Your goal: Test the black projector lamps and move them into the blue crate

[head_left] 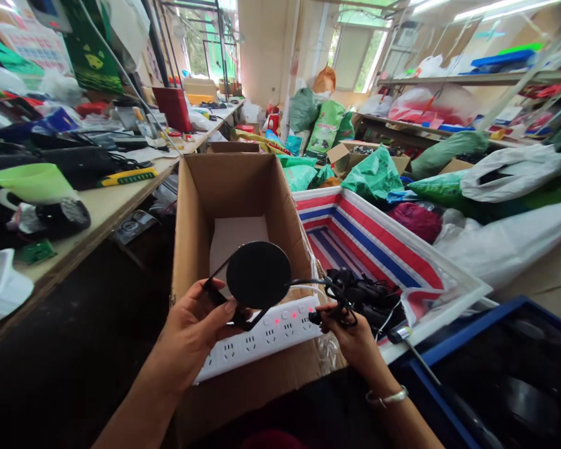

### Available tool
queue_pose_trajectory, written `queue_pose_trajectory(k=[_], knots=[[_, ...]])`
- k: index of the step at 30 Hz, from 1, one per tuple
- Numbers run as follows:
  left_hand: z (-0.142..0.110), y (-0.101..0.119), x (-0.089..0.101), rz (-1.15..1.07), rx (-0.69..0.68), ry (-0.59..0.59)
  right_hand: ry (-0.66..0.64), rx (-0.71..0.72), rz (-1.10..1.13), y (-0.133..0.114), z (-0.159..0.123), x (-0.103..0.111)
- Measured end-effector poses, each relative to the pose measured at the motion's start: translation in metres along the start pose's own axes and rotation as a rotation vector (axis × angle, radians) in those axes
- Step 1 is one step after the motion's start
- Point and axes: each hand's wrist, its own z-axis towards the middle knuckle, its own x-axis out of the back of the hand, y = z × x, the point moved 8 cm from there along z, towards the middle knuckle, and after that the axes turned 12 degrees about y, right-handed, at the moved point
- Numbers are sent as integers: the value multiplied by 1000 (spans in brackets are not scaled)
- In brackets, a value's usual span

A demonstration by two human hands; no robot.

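My left hand (194,327) is closed on the black stand of a small round black device (258,274), held up over a white power strip (266,333) whose red lights glow. A thin black cable runs from the device to my right hand (348,330), which pinches the cable's plug end just right of the strip. A silver bracelet (387,396) circles my right wrist. Behind the strip stands an open cardboard box (191,206) with a white sheet at its bottom.
A red, white and blue striped bin (378,243) at right holds a heap of black devices (369,296). A blue crate (495,368) sits at lower right. A long cluttered workbench (107,206) runs along the left. Green and white bags pile behind.
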Motion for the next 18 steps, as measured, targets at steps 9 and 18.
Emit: queue_pose_trajectory(k=[9, 18], knots=[[5, -12, 7, -25, 32, 27, -70, 72, 5, 11, -3, -9], [16, -25, 10, -79, 55, 68, -30, 257, -127, 12, -17, -19]])
